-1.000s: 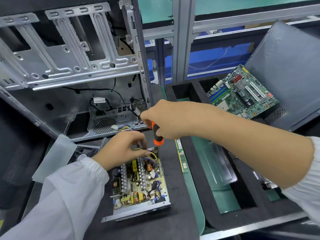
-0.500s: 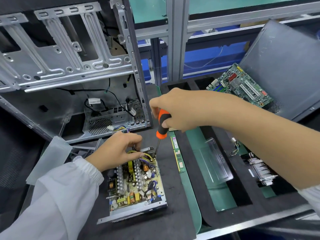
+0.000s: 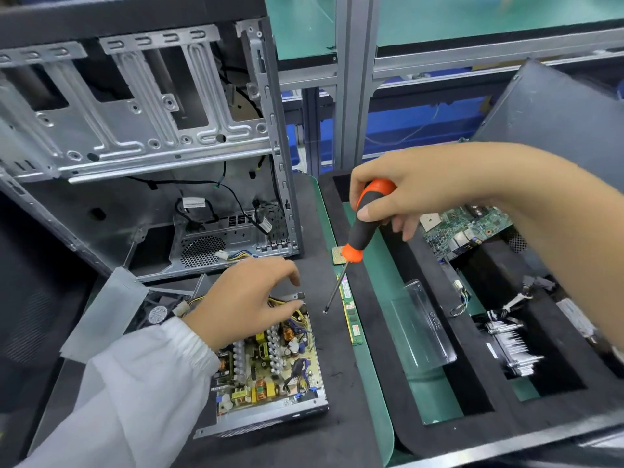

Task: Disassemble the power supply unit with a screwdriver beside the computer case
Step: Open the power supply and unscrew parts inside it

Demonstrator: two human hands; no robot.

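The opened power supply unit (image 3: 270, 373) lies on the dark mat, its circuit board with coils and capacitors exposed. My left hand (image 3: 246, 298) hovers over its far end with fingers loosely spread, above the yellow wires. My right hand (image 3: 415, 194) grips the orange-and-black screwdriver (image 3: 361, 231) by the handle. The shaft slants down-left, and its tip (image 3: 325, 311) hangs just right of the unit's far corner with a small screw on it. The open computer case (image 3: 152, 146) stands behind.
A RAM stick (image 3: 351, 315) and a small CPU chip (image 3: 339, 256) lie on the green mat edge. The black foam tray (image 3: 378, 309) at right holds a clear plastic piece (image 3: 422, 329), a motherboard (image 3: 472, 228) and a heatsink (image 3: 513, 346). A loose grey panel (image 3: 104, 315) lies left.
The screwdriver has lifted off the unit and swung right, tip now clear of the corner. My left hand has let go of the wires and opened above them.
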